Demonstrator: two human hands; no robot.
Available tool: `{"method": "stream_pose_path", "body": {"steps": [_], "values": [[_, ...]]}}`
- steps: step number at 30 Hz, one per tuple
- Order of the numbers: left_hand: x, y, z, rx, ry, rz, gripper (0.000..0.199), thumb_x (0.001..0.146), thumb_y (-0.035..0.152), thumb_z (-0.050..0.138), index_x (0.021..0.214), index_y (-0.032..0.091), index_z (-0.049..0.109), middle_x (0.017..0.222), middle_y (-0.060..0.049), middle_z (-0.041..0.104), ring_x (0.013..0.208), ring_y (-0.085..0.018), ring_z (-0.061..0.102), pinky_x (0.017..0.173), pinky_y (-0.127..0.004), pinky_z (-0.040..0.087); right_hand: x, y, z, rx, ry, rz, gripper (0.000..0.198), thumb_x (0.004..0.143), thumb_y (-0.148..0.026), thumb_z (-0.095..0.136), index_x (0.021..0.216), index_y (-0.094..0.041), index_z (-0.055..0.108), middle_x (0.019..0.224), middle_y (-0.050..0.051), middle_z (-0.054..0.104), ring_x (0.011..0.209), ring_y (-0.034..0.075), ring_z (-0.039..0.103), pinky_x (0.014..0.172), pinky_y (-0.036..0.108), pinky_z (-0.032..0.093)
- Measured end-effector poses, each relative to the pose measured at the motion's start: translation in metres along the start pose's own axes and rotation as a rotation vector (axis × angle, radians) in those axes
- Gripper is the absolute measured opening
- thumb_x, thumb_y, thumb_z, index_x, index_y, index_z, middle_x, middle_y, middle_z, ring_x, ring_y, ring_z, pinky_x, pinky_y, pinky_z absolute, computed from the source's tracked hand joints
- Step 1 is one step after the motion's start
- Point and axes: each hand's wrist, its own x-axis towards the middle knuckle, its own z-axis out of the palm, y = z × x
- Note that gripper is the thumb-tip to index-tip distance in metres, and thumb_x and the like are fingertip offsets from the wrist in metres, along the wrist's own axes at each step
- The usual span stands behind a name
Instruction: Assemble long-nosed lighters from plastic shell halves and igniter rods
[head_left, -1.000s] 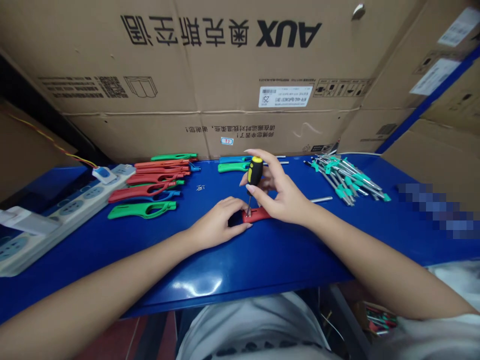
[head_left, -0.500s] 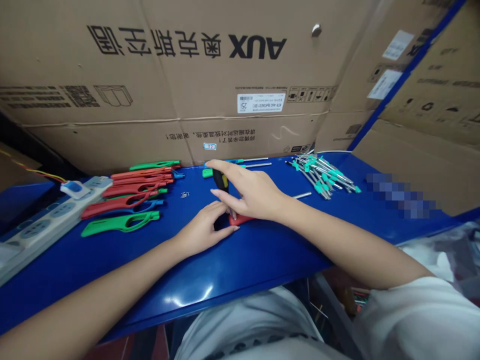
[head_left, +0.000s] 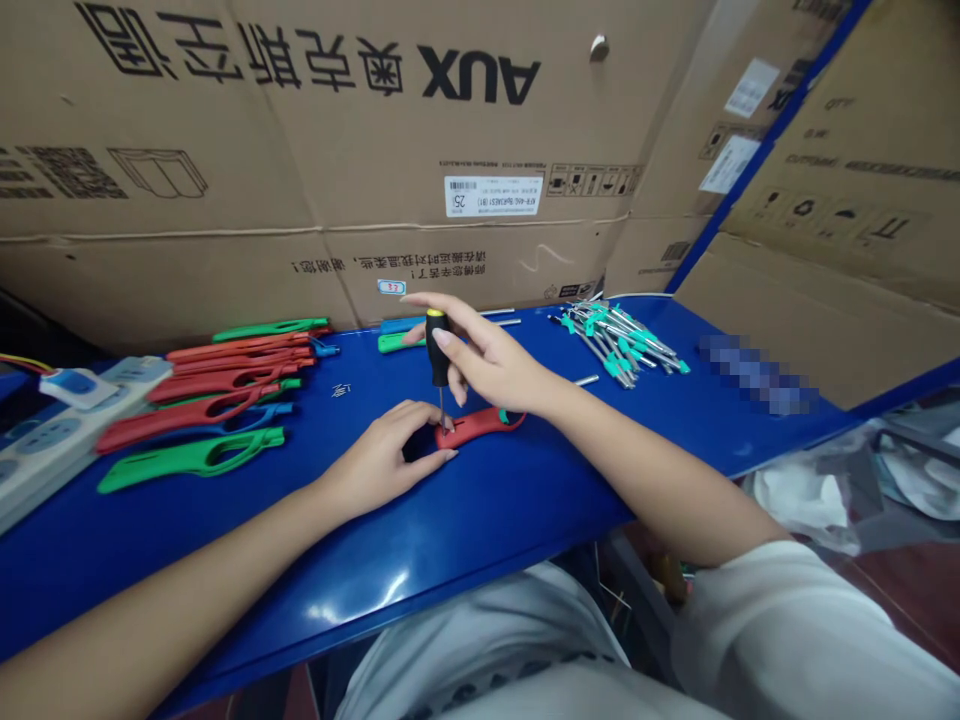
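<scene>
Both bare arms reach forward and bend in toward each other. The left hand lies low, palm down, fingers curled with the tips pressing down. The right hand is higher, its fingers pinched around something thin, first finger stretched out straight.

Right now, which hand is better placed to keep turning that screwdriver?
The right hand: its fingers already grip the upright screwdriver. The left hand is pinning down the red handle.

You are looking at the handles lying left of centre, the shafts lying upper right, boxes standing behind.
</scene>
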Motion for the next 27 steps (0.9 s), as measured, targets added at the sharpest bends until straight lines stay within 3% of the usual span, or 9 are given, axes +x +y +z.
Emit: {"method": "stream_pose_path", "body": {"steps": [3,6,8,11,14,18,21,24,27], "values": [[0.0,-0.001,0.001,-0.007,0.008,0.01,0.02,0.093,0.038,0.065,0.102,0.02,0.061,0.106,-0.005,0.071,0.102,-0.023,0.066,0.093,-0.038,0.052,0.0,0.005,-0.003,0.052,0.006,0.021,0.038,0.104,-0.045,0.044,0.133,-0.021,0.049,0.115,0.005,0.069,0.062,0.007,0.061,0.059,0.021,0.051],[0.0,-0.001,0.001,-0.008,0.004,0.012,0.021,0.093,0.038,0.065,0.103,0.02,0.062,0.107,-0.005,0.07,0.102,-0.023,0.066,0.094,-0.038,0.052,-0.002,0.006,-0.005,-0.166,0.194,0.008,0.044,0.09,-0.057,0.064,0.113,-0.02,0.063,0.111,0.007,0.071,0.089,0.017,0.068,0.075,0.026,0.055],[0.0,-0.001,0.0,-0.01,0.004,0.013,0.021,0.093,0.038,0.065,0.104,0.02,0.062,0.107,-0.005,0.07,0.103,-0.023,0.065,0.094,-0.038,0.052,-0.002,0.003,-0.007,-0.173,0.218,0.013,0.046,0.094,-0.059,0.057,0.115,-0.019,0.065,0.114,0.01,0.071,0.094,0.019,0.068,0.079,0.028,0.055],[0.0,0.0,0.0,-0.012,0.007,0.009,0.019,0.093,0.036,0.065,0.104,0.021,0.062,0.106,-0.005,0.07,0.102,-0.023,0.065,0.093,-0.039,0.052,0.0,-0.002,-0.013,0.162,0.001,0.08,0.051,0.106,-0.052,0.029,0.135,-0.019,0.055,0.12,0.01,0.071,0.065,0.009,0.065,0.06,0.024,0.054],[0.0,0.001,-0.001,-0.017,-0.002,0.014,0.019,0.093,0.035,0.066,0.105,0.021,0.062,0.106,-0.005,0.071,0.103,-0.023,0.065,0.094,-0.039,0.052,0.002,-0.006,-0.015,0.347,-0.133,0.095,0.047,0.105,-0.05,0.037,0.135,-0.018,0.054,0.117,0.008,0.071,0.051,0.005,0.056,0.05,0.021,0.05],[0.0,0.001,-0.001,-0.02,0.0,0.026,0.019,0.093,0.034,0.067,0.106,0.021,0.062,0.107,-0.005,0.071,0.102,-0.023,0.065,0.094,-0.039,0.052,-0.004,-0.008,-0.007,0.059,0.17,-0.049,0.033,0.096,-0.049,0.06,0.109,-0.019,0.065,0.108,0.007,0.069,0.073,0.012,0.064,0.066,0.026,0.054],[0.0,0.0,0.001,-0.005,0.008,0.025,0.023,0.092,0.035,0.067,0.109,0.02,0.062,0.108,-0.006,0.07,0.103,-0.024,0.065,0.095,-0.039,0.051,-0.01,-0.012,-0.001,-0.235,0.204,-0.18,0.031,0.092,-0.05,0.064,0.1,-0.02,0.067,0.097,0.007,0.069,0.085,0.019,0.066,0.079,0.032,0.054],[0.0,-0.001,0.001,-0.003,0.003,0.013,0.024,0.092,0.036,0.067,0.109,0.02,0.063,0.108,-0.006,0.07,0.103,-0.024,0.065,0.094,-0.04,0.051,-0.011,-0.019,-0.001,-0.18,0.135,-0.158,0.034,0.102,-0.046,0.046,0.115,-0.021,0.064,0.108,0.009,0.07,0.088,0.018,0.066,0.078,0.031,0.055],[0.0,0.0,0.0,-0.027,-0.011,0.014,0.022,0.093,0.036,0.066,0.108,0.021,0.063,0.108,-0.006,0.071,0.102,-0.023,0.065,0.094,-0.039,0.052,-0.007,-0.021,-0.004,0.153,-0.08,-0.048,0.039,0.108,-0.038,0.028,0.139,-0.022,0.047,0.117,0.007,0.069,0.061,0.007,0.059,0.06,0.023,0.053]]}}
